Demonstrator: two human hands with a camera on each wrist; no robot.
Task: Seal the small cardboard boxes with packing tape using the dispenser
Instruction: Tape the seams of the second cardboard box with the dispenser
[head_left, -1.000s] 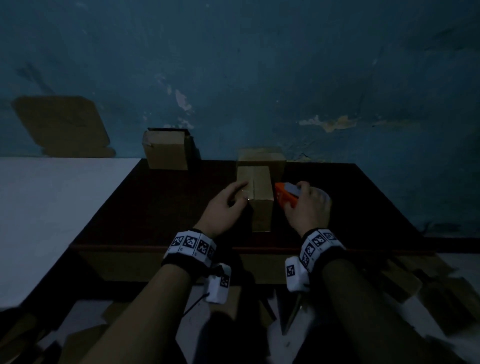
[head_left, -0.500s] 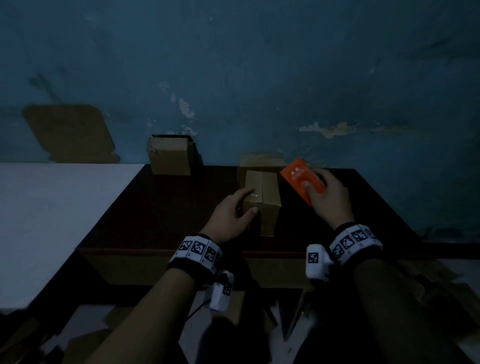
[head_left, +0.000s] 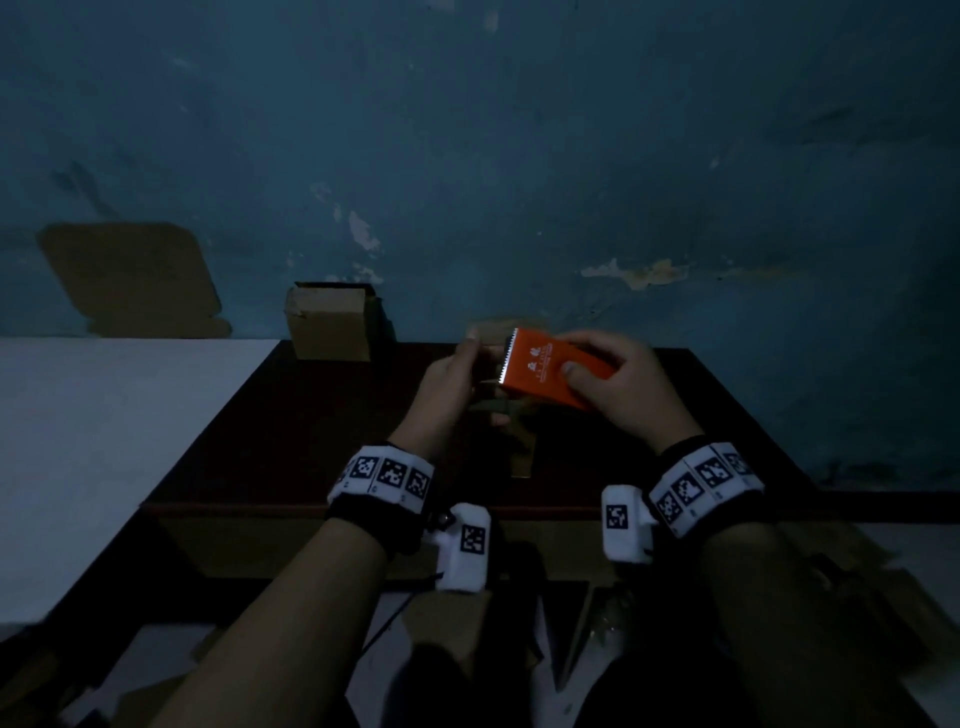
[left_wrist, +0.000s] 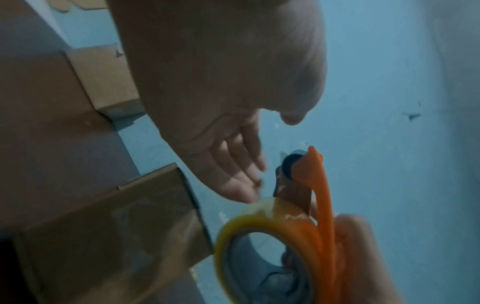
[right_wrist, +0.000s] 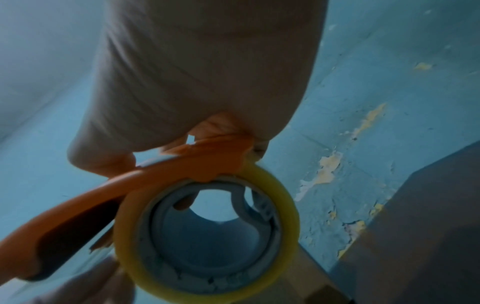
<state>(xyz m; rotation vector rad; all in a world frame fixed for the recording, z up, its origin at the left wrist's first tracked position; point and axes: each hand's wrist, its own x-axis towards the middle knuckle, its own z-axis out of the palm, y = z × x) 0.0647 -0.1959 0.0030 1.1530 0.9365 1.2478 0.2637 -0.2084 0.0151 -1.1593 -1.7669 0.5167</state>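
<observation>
My right hand (head_left: 608, 389) grips the orange tape dispenser (head_left: 550, 369) in the air above the dark table, its serrated edge pointing left. The yellowish tape roll (right_wrist: 205, 226) sits in its frame, with my right hand (right_wrist: 182, 115) wrapped around the top. My left hand (head_left: 480, 374) is raised just left of the cutter; its fingers (left_wrist: 241, 174) are straight and almost touch the tape end. I cannot tell whether they touch it. The small cardboard box (head_left: 522, 447) stands below both hands, mostly hidden in the head view and seen again as the box (left_wrist: 116, 226).
A second box (head_left: 327, 322) stands at the table's (head_left: 260, 441) back left, and another box (head_left: 488, 332) against the blue wall behind my hands. A white surface (head_left: 104, 441) adjoins on the left. Flat cardboard (head_left: 130, 280) leans on the wall. Cardboard scraps (head_left: 857, 597) lie on the floor.
My right hand lifted the dispenser from beside the box and turned its cutter leftward. My left hand let go of the box and rose to the cutter edge.
</observation>
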